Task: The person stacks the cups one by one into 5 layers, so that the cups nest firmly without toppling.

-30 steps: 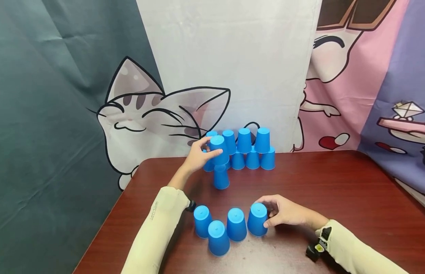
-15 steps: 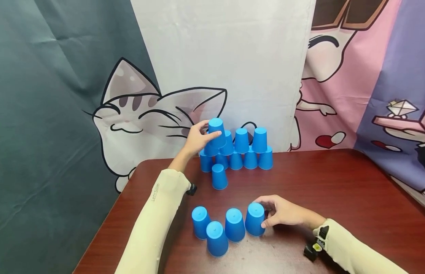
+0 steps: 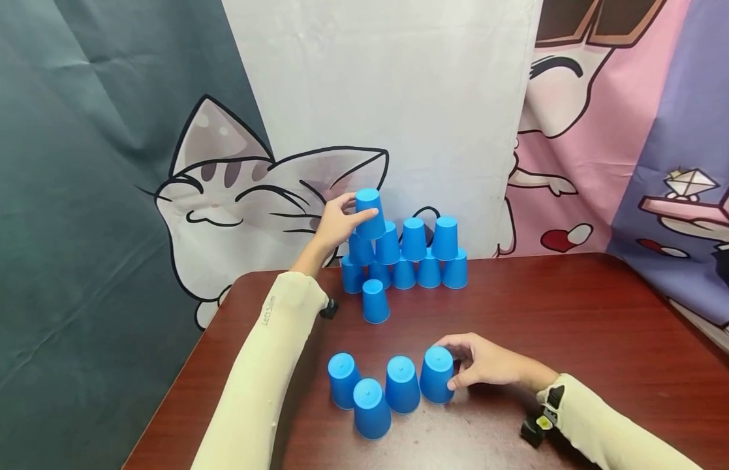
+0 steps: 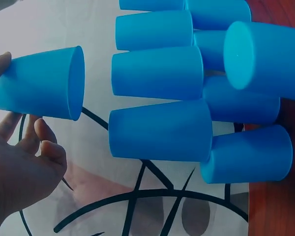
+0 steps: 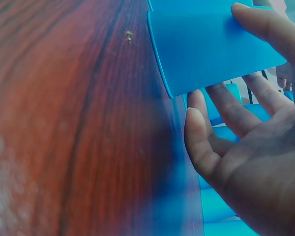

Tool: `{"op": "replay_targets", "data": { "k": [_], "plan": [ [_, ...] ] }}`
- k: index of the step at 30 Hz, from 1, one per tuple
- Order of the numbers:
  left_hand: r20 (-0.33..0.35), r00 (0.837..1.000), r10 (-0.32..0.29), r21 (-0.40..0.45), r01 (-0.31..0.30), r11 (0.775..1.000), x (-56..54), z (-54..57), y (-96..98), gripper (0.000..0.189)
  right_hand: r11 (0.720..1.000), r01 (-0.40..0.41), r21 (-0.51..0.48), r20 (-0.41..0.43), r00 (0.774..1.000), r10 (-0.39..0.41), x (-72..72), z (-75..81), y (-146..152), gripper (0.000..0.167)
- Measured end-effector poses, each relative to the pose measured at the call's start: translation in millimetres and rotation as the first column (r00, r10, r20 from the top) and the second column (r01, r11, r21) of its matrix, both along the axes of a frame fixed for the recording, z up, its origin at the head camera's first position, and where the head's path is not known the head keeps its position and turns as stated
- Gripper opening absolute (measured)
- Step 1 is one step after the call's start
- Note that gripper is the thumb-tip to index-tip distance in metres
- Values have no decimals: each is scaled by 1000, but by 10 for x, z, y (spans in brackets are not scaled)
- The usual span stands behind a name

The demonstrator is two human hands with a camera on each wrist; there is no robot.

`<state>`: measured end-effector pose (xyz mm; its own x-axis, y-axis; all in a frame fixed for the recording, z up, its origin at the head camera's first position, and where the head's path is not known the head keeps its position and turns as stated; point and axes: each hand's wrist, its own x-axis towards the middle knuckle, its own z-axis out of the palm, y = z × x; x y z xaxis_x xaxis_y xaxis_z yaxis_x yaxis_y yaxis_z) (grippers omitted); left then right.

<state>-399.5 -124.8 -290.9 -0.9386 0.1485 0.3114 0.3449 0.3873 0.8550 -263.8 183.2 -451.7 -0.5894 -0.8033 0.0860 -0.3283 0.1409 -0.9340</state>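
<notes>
My left hand (image 3: pixel 336 225) holds an upside-down blue plastic cup (image 3: pixel 370 220) between thumb and fingers, above the left end of a two-tier cup wall. In the left wrist view a gap separates this held cup (image 4: pixel 42 83) from the upper-tier cup (image 4: pixel 160 130). With thumb and fingers around its sides, my right hand (image 3: pixel 487 362) grips the rightmost near cup (image 3: pixel 437 375), which stands upside down on the table. The right wrist view shows that cup (image 5: pixel 211 49) with the thumb on one side and fingertips on the other.
Several upside-down cups form the wall's lower tier (image 3: pixel 429 271) at the back edge of the brown table (image 3: pixel 546 313). A single cup (image 3: pixel 376 302) stands in front of it. Three more cups (image 3: pixel 372 411) stand near my right hand. A printed curtain (image 3: pixel 446 98) hangs behind.
My left hand has lifted its cup off the single cup's top, up and back to above the upper tier. The right hand still grips its cup in place.
</notes>
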Motion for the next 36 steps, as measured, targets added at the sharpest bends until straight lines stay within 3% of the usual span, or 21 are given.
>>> {"op": "replay_targets", "data": {
  "k": [5,14,23,36],
  "plan": [
    [-5,1000,23,-11,-23,1000,-52,39,33,59,1000,-6,-19,0,1000,6,3,-17,-4,45],
    [-1,993,122,-20,-122,992,-117,34,50,69,1000,8,14,-18,1000,-8,21,-19,-19,46],
    [20,988,152,1,-152,988,-236,-92,22,67,999,-25,-35,-11,1000,25,19,-12,-20,45],
    [32,988,153,-18,-152,988,-296,-165,68,67,1000,4,17,-38,999,-3,4,-54,10,47]
  ]
}}
